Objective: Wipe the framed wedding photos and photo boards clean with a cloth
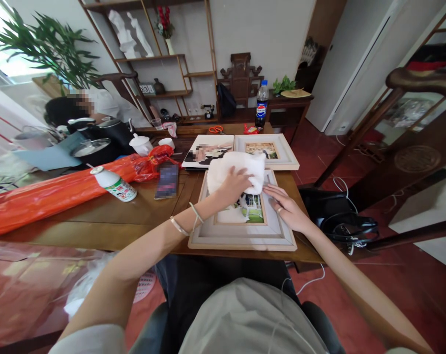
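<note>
- Picture frame (245,240) lies flat on the wooden table (149,215) at the near edge, square to the body, likely so both arms reach it easily.
- Left hand (236,183): palm down, fingers spread and slightly bent on a white cloth (237,163); whether it pinches the fabric or only presses, cannot tell.
- Cloth is bunched over the frame's far part, covering some of the photo, perhaps as padding between fingers and surface.
- Right hand (286,207): loosely extended, fingers laid along the frame's right side, clasping nothing; probably steadies it against sliding.
- Second frame (288,153) and a photo panel (208,147) lie just beyond, side by side, seemingly kept off the working spot.
- Phone (166,181), white bottle (115,186) and red-wrapped bundle (75,191) sit leftward, apart from the frame; that leaves elbow room.
</note>
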### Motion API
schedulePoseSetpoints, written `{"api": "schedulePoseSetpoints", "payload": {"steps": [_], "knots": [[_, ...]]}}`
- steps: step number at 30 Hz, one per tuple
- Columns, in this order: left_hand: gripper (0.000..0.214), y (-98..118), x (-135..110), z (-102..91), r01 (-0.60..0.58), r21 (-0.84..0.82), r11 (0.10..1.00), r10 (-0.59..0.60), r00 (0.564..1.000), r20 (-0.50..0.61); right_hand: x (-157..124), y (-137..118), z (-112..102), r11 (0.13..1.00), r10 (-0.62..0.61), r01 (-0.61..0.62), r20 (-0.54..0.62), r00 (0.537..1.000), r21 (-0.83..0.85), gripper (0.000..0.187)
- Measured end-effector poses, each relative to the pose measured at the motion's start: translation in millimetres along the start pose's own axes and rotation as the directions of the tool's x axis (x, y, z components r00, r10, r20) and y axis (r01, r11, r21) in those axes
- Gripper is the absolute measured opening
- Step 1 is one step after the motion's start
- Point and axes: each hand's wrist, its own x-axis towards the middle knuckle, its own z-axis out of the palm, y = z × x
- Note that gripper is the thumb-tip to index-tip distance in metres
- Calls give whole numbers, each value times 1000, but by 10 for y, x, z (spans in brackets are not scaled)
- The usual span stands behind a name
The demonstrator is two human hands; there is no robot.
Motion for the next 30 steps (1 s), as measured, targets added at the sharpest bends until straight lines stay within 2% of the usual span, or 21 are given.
{"api": "schedulePoseSetpoints", "payload": {"steps": [7, 10, 13, 17, 18, 21, 24, 27, 30], "knots": [[50, -359, -656, -31, 189, 98, 977, -194, 980, 39, -3, -26, -9, 1000, 11, -11, 9, 1000, -1, 49], [50, -342, -852, -62, 220, 118, 968, -227, 973, 47, -6, -31, -6, 1000, 19, -19, 5, 1000, -2, 49], [48, -66, -1050, -95, 197, 122, 973, -206, 976, 70, -8, -39, -11, 1000, 23, -22, 18, 1000, -7, 48], [47, 545, -1425, -189, 53, 89, 995, -60, 995, 77, -6, -64, -23, 999, 34, -33, 26, 999, -11, 47], [44, 674, -1510, -220, 53, 87, 995, -58, 997, 55, -5, -70, -24, 999, 41, -41, 27, 999, -12, 47], [42, 854, -1627, -288, 30, 43, 999, -32, 998, 45, -4, -82, -25, 998, 62, -61, 32, 998, -16, 47], [44, 714, -1512, -244, 64, -25, 998, -62, 996, 70, -7, -81, -23, 998, 59, -58, 31, 998, -18, 48], [44, 375, -1269, -89, 126, -7, 992, -125, 991, 36, -11, -71, -21, 999, 44, -43, 28, 999, -17, 48], [44, -23, -1020, 64, 163, 63, 985, -159, 985, -60, -11, -58, -21, 1000, 26, -25, 23, 999, -11, 47]]}}
